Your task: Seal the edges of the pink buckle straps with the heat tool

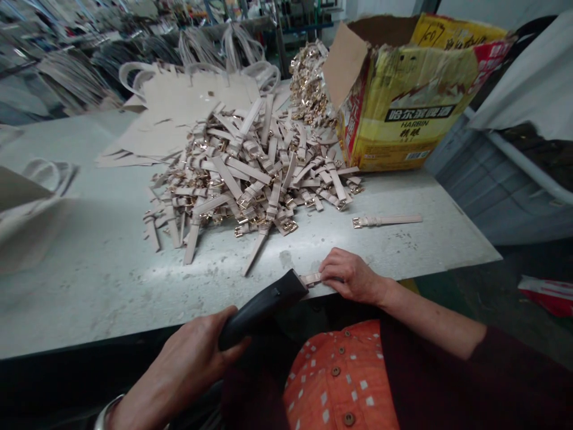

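The right grip [351, 276] hides one end of the small strap [312, 278]; the other vanishes at the mouth of the black tool [273, 301]. The left grip [197, 346] covers part of that tool. The left edge cuts off a pale bag [27, 221]; hanging bundles [74, 80] blur; fine print on the yellow box [403, 107] is illegible.

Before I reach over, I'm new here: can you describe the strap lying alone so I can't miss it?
Find the big yellow box on the right side of the table. In front of it, one pale strap lies flat, its gold buckle pointing left. Unlike the heaped straps, it touches no other strap.
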The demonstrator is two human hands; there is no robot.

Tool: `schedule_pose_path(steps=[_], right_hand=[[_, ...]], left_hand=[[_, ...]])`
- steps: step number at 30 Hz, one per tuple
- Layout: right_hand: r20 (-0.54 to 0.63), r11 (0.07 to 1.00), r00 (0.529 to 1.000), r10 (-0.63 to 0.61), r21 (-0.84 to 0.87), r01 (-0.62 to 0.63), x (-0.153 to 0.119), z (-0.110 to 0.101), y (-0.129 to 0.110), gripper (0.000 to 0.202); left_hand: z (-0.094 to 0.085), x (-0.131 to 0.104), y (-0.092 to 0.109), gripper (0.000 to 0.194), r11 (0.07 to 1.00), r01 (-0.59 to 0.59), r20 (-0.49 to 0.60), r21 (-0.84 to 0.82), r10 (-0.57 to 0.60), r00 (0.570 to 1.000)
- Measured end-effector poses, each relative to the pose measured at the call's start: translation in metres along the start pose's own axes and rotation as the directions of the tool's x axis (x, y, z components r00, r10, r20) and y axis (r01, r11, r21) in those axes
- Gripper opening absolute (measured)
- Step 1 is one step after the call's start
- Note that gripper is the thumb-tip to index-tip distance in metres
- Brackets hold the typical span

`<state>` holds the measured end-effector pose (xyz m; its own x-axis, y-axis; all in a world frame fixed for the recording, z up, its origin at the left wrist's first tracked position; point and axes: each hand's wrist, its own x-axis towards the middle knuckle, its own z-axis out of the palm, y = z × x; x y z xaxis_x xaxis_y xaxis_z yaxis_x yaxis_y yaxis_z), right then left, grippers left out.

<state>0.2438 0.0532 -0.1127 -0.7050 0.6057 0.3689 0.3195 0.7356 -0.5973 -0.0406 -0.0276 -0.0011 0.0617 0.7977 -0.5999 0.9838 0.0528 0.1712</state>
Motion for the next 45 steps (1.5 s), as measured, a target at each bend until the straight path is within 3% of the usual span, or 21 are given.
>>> schedule_pose_path(steps=[11,16,21,28,38,45], right_hand=[[-0.026,0.999,0.999,0.033,0.026,-0.033,-0.001,0.002,0.002,0.008],[-0.031,0.995,0.994,0.101,0.003,-0.101,-0.001,0.001,0.001,0.017],[-0.013,0.984,0.988,0.154,-0.091,-0.154,0.004,-0.003,-0.002,0.009],[0.062,0.95,0.953,0.295,-0.122,-0.286,0.02,-0.008,0.0,0.019],[0.02,0.973,0.982,0.187,-0.145,-0.182,0.018,0.002,0.013,0.015],[0.017,0.975,0.986,0.166,-0.15,-0.162,0.018,0.002,0.012,0.012]], left_hand=[[0.003,0.026,0.022,0.024,0.996,-0.066,-0.042,-0.055,0.064,0.997],[0.009,0.024,0.009,0.026,0.993,-0.039,-0.064,-0.115,0.032,0.997],[0.01,0.007,-0.009,0.024,0.995,0.018,-0.09,-0.102,-0.028,0.996],[0.012,0.0,-0.011,0.022,0.998,0.064,-0.083,-0.024,-0.066,0.994],[0.002,0.017,0.007,0.021,0.994,0.046,-0.071,0.095,-0.039,0.997],[0.007,0.03,0.027,0.021,1.0,-0.01,-0.109,-0.001,0.009,0.994]])
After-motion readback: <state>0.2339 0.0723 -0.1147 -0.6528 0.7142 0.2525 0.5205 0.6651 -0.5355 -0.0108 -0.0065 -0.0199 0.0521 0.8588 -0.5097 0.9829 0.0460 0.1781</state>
